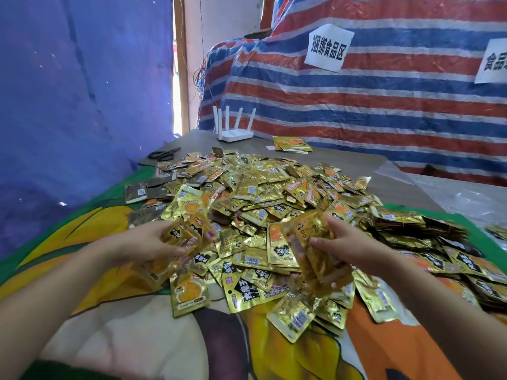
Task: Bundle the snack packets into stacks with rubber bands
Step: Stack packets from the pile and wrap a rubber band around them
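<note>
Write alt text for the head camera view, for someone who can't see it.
A person's left hand and right hand each hold gold snack packets above a large loose heap of packets on a table, with scissors and a white router behind it.

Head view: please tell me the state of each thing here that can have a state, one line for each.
Left hand: grips a small fan of gold packets, lifted.
Right hand: grips a few packets, lifted.
Loose packet pile: unsorted, scattered over the table.
Packet stacks at the right: laid in rows; bands not visible.
Scissors: lying flat, untouched.
Router: upright, antennas raised.
</note>
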Motion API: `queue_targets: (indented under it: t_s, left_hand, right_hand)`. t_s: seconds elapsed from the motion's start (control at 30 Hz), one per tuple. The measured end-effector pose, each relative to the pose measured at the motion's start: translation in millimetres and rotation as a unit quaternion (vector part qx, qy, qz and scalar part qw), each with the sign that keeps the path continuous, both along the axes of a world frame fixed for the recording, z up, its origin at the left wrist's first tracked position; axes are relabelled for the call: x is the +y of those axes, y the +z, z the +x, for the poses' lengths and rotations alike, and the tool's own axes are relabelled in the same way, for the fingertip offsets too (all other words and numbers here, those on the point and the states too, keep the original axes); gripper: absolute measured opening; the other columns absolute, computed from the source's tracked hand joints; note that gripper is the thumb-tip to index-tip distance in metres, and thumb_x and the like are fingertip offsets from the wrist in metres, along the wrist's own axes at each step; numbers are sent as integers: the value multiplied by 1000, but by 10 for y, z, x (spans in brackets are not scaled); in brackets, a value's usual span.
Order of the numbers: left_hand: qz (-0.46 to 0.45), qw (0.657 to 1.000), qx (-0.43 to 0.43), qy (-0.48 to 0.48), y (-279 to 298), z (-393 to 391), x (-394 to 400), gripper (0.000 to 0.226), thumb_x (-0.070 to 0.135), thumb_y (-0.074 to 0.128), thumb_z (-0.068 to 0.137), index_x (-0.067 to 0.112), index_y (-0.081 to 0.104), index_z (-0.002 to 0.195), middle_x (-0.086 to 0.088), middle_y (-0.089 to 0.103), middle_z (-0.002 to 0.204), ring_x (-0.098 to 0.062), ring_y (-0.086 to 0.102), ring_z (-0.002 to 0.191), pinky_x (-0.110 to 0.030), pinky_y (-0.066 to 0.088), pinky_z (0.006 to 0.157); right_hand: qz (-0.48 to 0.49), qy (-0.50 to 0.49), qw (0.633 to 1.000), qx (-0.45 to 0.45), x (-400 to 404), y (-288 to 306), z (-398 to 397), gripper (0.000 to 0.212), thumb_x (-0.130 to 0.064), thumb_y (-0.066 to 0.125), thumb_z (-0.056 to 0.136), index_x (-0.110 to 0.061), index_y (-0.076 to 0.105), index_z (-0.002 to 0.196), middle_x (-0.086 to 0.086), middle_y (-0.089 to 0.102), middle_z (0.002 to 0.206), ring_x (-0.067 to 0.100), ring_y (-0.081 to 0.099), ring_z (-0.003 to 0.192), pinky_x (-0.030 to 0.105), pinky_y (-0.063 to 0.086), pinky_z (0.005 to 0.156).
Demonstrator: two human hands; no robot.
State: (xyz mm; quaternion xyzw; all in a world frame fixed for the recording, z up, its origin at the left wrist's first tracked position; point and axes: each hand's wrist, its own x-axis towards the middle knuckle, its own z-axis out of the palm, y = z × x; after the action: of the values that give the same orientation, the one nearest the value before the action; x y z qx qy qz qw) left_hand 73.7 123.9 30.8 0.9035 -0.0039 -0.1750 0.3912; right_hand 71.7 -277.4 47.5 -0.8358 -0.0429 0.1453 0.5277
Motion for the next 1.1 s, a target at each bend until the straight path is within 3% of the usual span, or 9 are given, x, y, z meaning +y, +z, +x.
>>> queue_targets:
  t_s: [0.07, 0.17, 0.27, 0.37, 0.47, 0.63, 0.73, 0.9, 1.1]
  left_hand:
    - [62, 994, -15, -84, 103, -12, -65, 26, 32, 76, 83, 37, 60, 102, 9, 71, 96, -10, 70, 84, -31, 58, 73]
    - [219, 949, -62, -219, 231, -72, -226, 27, 30, 72, 84, 43, 56, 102, 20, 59, 104, -1, 56, 95, -25, 48, 81]
    - [361, 870, -73, -329, 187, -127, -392, 38, 25, 66, 85, 40, 55, 118, 16, 59, 108, -12, 56, 99, -32, 50, 84]
    - [491, 770, -91, -397, 25, -134, -506, 32, 17, 60, 85, 27, 61, 116, 2, 61, 107, -25, 58, 99, -42, 53, 85]
    - [524, 721, -133, -433, -208, -65, -488, 33, 13, 62, 83, 18, 64, 116, -2, 54, 121, -29, 56, 105, -47, 51, 87]
    - [488, 713, -193, -465, -480, 30, -353, 40, 17, 69, 78, 19, 64, 117, 0, 52, 126, -29, 57, 105, -42, 50, 83]
    - [470, 705, -210, -487, -558, 78, -273, 44, 22, 71, 76, 21, 61, 119, 1, 50, 134, -28, 54, 116, -47, 49, 90]
    - [464, 718, -184, -485, -588, 111, -285, 51, 25, 74, 74, 23, 58, 122, 2, 43, 140, -25, 46, 124, -46, 41, 96]
    - [417, 711, -311, -473, -549, -40, -178, 32, 29, 69, 73, 28, 56, 103, 0, 41, 111, -24, 43, 104, -39, 39, 92]
  right_hand:
    - [-155, 89, 983, -50, 53, 155, -12, 20, -17, 64, 95, -32, 62, 107, -9, 74, 89, 2, 72, 80, 17, 55, 57]
    - [-392, 255, 879, -96, 208, 333, -66, 16, -20, 64, 94, -31, 63, 105, -15, 68, 89, -12, 62, 72, 7, 46, 55]
    - [-526, 356, 771, -40, 416, 323, -142, 23, -11, 62, 89, -31, 60, 102, -14, 58, 77, -5, 55, 54, 14, 40, 41]
    - [-582, 395, 709, -49, 581, 139, -193, 31, -9, 60, 88, -23, 62, 117, -2, 62, 93, 13, 63, 76, 29, 54, 56]
    - [-574, 389, 716, -76, 628, -50, -198, 42, -7, 62, 89, -22, 59, 129, 4, 62, 117, 27, 62, 101, 46, 57, 84]
    - [-583, 390, 701, -128, 547, -183, -222, 51, -7, 59, 91, -23, 50, 139, 5, 53, 124, 28, 56, 107, 50, 54, 87]
    - [-579, 396, 693, -171, 486, -206, -270, 45, -6, 57, 91, -21, 52, 133, 5, 49, 122, 27, 56, 100, 44, 52, 85]
    - [-559, 402, 689, -226, 428, -212, -302, 31, -8, 56, 90, -22, 57, 118, 0, 62, 114, 22, 54, 107, 35, 31, 101]
    - [-495, 379, 761, -178, 348, -69, -331, 14, -21, 59, 94, -24, 54, 106, -4, 58, 104, 20, 52, 96, 22, 35, 70]
